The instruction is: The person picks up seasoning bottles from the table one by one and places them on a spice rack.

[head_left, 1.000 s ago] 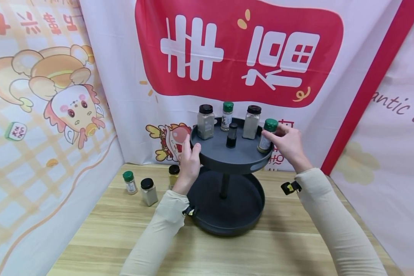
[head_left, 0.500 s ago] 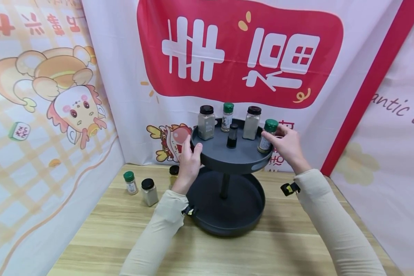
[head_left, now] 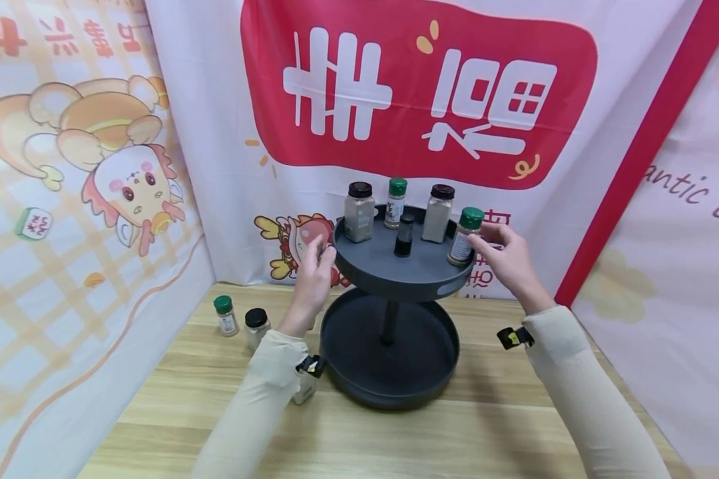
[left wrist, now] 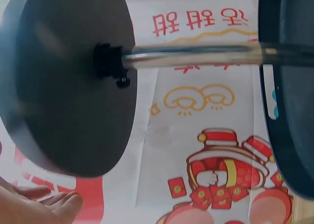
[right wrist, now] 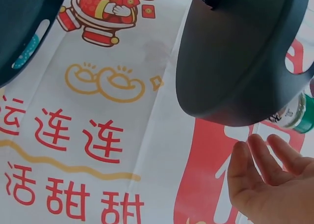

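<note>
My left hand (head_left: 313, 279) is just left of the upper tray (head_left: 383, 283) of a dark two-tier turntable, fingers relaxed and holding nothing. In the left wrist view its fingers (left wrist: 66, 207) lie apart from the tray. Beside the tray's right side, my right hand (head_left: 506, 256) has its fingers loosely bent next to a green-capped spice jar (head_left: 460, 247). The right wrist view shows those fingers (right wrist: 240, 165) spread with nothing between them. That jar stands upright inside the rim. Two black-capped jars, another green-capped jar (head_left: 395, 206) and a small dark-topped bottle (head_left: 404, 238) share the tray.
Below, the lower tray (head_left: 365, 352) rests on the wooden table (head_left: 174, 406). Left on the table stand a green-capped jar (head_left: 226, 316) and a black-capped jar (head_left: 256, 326). Another jar (head_left: 304, 389) is partly hidden by the left forearm. Printed cloths hang behind and at both sides.
My left hand has left the upper tray's rim and moved left and down. My right hand has let go of the green-capped spice jar and drawn back to the right.
</note>
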A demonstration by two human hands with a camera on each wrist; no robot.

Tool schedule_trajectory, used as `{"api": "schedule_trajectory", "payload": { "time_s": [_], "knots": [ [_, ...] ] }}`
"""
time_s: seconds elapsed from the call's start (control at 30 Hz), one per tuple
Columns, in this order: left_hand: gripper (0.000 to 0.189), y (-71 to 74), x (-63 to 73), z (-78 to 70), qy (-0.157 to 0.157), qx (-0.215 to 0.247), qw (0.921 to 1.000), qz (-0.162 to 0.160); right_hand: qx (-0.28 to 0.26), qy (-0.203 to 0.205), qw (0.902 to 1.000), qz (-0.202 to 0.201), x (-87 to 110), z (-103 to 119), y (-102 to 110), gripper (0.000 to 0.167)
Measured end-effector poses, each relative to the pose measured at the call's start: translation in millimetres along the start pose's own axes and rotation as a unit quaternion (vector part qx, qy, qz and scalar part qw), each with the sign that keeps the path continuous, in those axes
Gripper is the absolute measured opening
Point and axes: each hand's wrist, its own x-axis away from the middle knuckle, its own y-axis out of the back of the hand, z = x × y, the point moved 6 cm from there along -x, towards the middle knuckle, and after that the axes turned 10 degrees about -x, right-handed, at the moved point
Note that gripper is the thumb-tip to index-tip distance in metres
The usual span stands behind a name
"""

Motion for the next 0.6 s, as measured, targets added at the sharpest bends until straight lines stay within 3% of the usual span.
{"api": "schedule_trajectory", "payload": {
  "time_s": [0.23,0.4,0.6],
  "knots": [
    [0.046,14.5,3.9,5.4,0.004,-0.074,0.9968,0.032,-0.014,0.016,0.9997,-0.01,11.4,-7.8,11.1,0.058],
    [0.043,20.6,12.1,14.7,0.015,-0.115,0.9903,0.076,-0.023,0.031,0.999,-0.022,16.2,-18.5,17.5,0.055],
    [0.04,25.5,22.2,26.3,0.013,-0.148,0.9824,0.113,-0.009,0.006,0.9999,-0.011,21.2,-42.3,18.5,0.055]
  ]
}}
